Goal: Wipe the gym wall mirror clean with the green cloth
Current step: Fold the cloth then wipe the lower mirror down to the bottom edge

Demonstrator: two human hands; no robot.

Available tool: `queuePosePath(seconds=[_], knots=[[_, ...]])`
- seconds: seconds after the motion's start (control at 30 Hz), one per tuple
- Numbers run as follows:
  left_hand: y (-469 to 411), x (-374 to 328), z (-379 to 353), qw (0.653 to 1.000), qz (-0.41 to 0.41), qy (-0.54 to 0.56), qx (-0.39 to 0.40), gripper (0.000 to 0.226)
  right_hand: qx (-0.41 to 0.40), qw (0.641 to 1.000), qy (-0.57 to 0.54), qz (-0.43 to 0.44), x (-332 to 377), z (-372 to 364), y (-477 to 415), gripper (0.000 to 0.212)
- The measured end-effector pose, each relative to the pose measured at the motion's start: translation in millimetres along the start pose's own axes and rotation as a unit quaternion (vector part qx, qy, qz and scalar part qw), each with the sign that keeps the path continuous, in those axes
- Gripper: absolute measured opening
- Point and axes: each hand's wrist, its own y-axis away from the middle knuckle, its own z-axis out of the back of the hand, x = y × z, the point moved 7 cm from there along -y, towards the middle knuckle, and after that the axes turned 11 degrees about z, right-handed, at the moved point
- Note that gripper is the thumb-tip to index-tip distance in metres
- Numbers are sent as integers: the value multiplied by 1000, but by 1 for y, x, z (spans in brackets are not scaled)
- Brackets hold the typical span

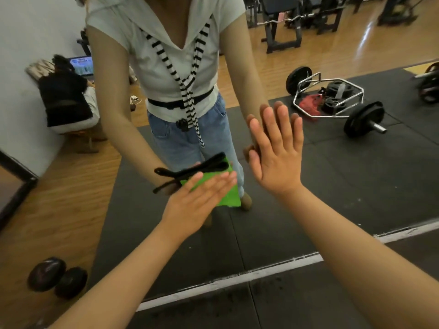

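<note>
The wall mirror (332, 176) fills most of the head view and reflects me and the gym behind. My left hand (197, 198) lies flat with straight fingers on the green cloth (228, 198), pressing it against the glass low in the middle. A black strap reflected in the glass crosses above the cloth. To its right, my right hand (276, 150) is open, palm flat on the mirror with fingers spread and pointing up, touching its own reflection.
The mirror's white bottom edge (237, 280) runs diagonally above the black rubber floor mat. Two dark round weights (57, 277) sit at lower left. Reflected: a hex barbell with plates (332, 98), a red rag, benches, and a seated person at left.
</note>
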Motion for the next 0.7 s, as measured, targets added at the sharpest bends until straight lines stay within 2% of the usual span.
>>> queuePosePath(seconds=[0.13, 0.2, 0.3, 0.43, 0.5, 0.63, 0.7], knots=[[-7, -9, -3, 998, 55, 16, -15, 62, 1, 1000, -1, 4, -1, 1, 0, 62], [12, -36, -17, 1000, 18, -3, 11, 68, 4, 1000, -1, 3, -1, 1, -2, 63], [55, -74, -33, 995, -39, 30, 82, 82, 5, 1000, -6, 10, -1, 0, 0, 64], [62, -68, -33, 993, -48, 11, 105, 77, 1, 1000, -6, 13, -1, -1, 1, 65], [50, -51, -25, 996, -23, -3, 86, 75, -2, 1000, -3, 8, -2, -2, 0, 64], [23, -33, -8, 992, 113, 53, 30, 63, -8, 1000, -5, 11, -1, -1, 1, 73], [28, -45, -13, 990, 126, 55, 44, 65, -1, 1000, -6, 12, -1, -1, 1, 73]])
